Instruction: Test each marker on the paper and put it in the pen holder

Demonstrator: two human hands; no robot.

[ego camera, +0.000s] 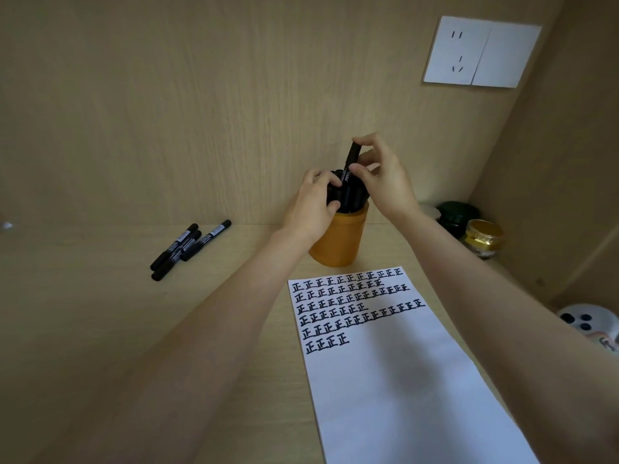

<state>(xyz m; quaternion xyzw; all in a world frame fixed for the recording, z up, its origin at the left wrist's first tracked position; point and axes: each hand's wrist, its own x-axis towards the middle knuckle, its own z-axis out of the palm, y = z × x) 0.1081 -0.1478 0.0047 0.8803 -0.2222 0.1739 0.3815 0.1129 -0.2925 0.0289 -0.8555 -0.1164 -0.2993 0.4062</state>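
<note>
Fingers [366, 140] of the right hand [382, 182] pinch one marker [351, 159], upright over the holder [338, 242] — its lower end is down among the bunch [351, 199] inside.
Left hand [313, 209] curls its fingers round that bunch at the holder's rim; how many it contains cannot be told. Three markers [182, 247] lie loose well left of the holder, one paper [385, 363] — rows of black characters — just in front of it, and two jars [482, 237] to its right.

Pen holder [338, 241] behind paper [395, 363] (touching?); three loose markers [182, 247] left.
</note>
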